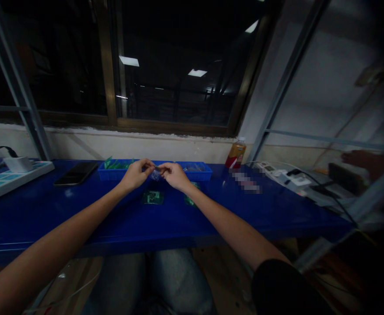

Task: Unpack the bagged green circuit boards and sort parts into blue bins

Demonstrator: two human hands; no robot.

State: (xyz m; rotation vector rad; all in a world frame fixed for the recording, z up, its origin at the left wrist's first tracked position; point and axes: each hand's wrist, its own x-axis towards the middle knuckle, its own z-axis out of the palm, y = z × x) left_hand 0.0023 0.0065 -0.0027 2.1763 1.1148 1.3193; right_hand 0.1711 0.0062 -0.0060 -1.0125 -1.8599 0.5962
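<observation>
My left hand [136, 173] and my right hand [175, 174] meet above the blue table [80, 210], fingertips pinched together on a small clear bag [156, 174] with something tiny and dark at its top. Both hands are closed on it. Below them a small green packet [153, 197] lies flat on the table. A second green piece [189, 200] shows partly under my right forearm. Behind the hands stands a shallow blue tray [113, 174] with green parts on the left and clear bags on the right.
A black phone [76, 173] lies left of the tray. A white and teal board [4, 179] sits at far left. An orange bottle [236, 154] stands at the back. White devices with cables [287, 177] lie at right, where another person's hand [365, 159] shows.
</observation>
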